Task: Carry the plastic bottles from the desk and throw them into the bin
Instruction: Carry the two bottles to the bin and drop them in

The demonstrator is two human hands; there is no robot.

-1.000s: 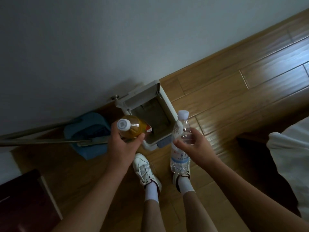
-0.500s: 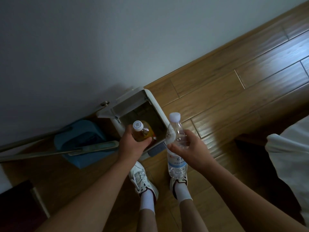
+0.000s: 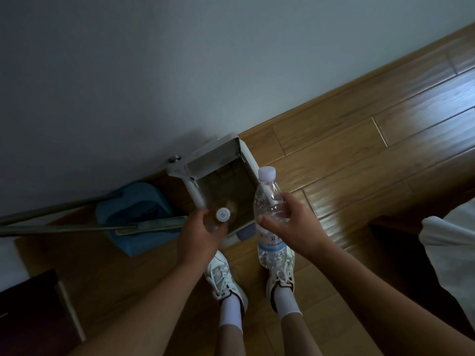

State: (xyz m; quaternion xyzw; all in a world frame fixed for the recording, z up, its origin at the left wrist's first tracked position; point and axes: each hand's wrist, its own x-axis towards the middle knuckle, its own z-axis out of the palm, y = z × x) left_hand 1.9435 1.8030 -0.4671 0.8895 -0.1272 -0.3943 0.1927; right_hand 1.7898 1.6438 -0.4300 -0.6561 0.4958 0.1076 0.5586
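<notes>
The left hand [image 3: 199, 240] would do best to centre the amber bottle [image 3: 223, 215] over the open bin [image 3: 196, 195], clear of the white rim, then simply release. Its fingers, somewhat blurred, curl round the bottle just below the cap, the body hanging beyond them above the opening. The right hand [image 3: 295, 227] grips the clear bottle [image 3: 268, 201] round its upper half between thumb and curled fingers, upright, just beside the bin's right rim.

Clear ribbed plastic water bottle [image 3: 267, 199]: white cap, blue-and-white label. Amber plastic bottle [image 3: 223, 215]: white cap. White rectangular bin [image 3: 248, 156]; blue plastic dustpan [image 3: 133, 199]; brown wood-plank floor [image 3: 359, 155].
</notes>
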